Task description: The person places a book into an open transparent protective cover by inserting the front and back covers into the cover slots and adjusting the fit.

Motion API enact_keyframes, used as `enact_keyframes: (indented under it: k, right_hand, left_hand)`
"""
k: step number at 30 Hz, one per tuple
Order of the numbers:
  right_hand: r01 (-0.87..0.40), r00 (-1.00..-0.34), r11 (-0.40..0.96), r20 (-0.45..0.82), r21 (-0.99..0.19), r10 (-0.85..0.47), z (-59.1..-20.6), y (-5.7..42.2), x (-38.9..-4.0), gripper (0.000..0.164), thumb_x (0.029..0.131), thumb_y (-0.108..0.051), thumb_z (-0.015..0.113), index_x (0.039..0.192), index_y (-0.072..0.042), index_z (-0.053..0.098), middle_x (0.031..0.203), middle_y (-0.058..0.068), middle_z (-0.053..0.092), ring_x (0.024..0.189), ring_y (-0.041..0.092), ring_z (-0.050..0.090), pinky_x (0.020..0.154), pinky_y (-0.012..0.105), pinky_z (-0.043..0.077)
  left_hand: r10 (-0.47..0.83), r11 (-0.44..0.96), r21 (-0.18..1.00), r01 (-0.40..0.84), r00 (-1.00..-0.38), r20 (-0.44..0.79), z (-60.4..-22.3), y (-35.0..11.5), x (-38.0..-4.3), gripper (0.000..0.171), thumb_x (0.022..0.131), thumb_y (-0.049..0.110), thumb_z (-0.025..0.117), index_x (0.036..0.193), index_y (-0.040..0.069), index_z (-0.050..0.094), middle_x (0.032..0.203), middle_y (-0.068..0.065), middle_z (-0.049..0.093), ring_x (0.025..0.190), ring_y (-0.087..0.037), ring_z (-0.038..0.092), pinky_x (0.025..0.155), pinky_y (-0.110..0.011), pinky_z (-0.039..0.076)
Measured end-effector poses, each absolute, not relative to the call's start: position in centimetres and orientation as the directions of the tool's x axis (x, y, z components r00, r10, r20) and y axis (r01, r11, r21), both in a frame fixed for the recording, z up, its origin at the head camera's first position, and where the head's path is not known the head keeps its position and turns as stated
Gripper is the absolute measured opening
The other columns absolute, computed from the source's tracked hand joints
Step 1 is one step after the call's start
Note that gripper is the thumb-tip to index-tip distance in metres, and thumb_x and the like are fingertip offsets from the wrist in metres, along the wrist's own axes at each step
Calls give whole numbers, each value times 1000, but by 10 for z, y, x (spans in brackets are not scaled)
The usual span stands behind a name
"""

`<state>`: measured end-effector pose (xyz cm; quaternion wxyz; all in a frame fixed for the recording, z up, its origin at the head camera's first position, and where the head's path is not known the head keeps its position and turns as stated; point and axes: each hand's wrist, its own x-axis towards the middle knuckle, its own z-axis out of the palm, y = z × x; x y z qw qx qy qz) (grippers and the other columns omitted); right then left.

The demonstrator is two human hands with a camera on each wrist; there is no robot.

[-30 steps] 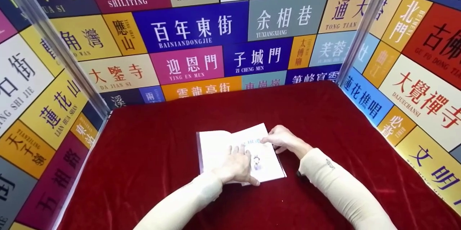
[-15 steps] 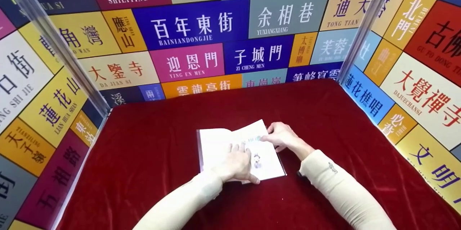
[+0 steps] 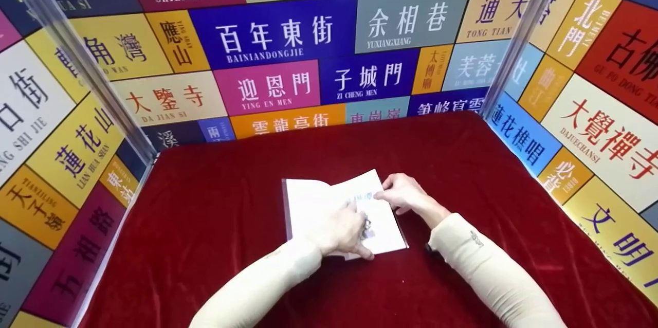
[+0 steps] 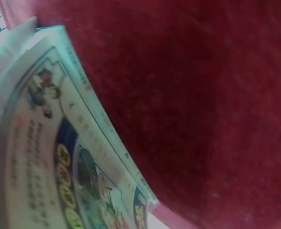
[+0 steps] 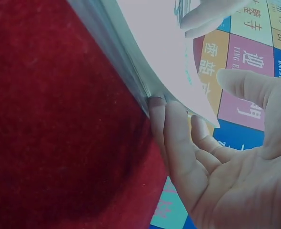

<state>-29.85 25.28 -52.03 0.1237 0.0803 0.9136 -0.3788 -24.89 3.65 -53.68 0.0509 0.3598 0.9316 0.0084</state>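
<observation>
An open book (image 3: 308, 204) with white pages lies on the red cloth. Across its right page rests my left hand (image 3: 345, 230), fingers slightly bent and thumb near the bottom edge, covering part of a small printed figure. My right hand (image 3: 406, 193) is at the upper right edge of the same page. In the right wrist view, its bent fingers (image 5: 176, 126) curl at the outer edge of the book, under a bowed page (image 5: 164, 52), while the thumb stands apart above it. The left wrist view shows a page (image 4: 78, 143) with coloured pictures and text.
Deep red velvety cloth (image 3: 231, 204) covers the table around the book. Walls with colourful place-name signs (image 3: 272, 32) enclose the back and both sides. Clear upright posts (image 3: 519, 40) stand at the two back corners.
My left hand has slid slightly to the right over the page and its fingers are more bent. The right hand stays at the page edge, nearly still.
</observation>
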Motion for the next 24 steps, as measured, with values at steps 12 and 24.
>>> enact_keyframes:
  k: [12,24]
  right_hand:
    - [211,-951,810,-305,-546,42,-512,246,-295,48,96,-49,78,115,-7,68,102,12,74,73,22,77,58,37,67]
    - [259,-940,703,-342,-662,24,-516,256,-289,56,98,-42,81,131,-3,59,114,17,72,70,22,78,54,30,64]
  left_hand:
    - [800,598,62,799,-599,9,-536,38,-248,35,81,54,96,93,25,83,81,13,77,72,-4,64,72,-22,56]
    - [805,583,53,810,-586,94,-540,27,-248,37,80,52,91,91,21,74,77,10,71,67,-5,52,68,-24,47]
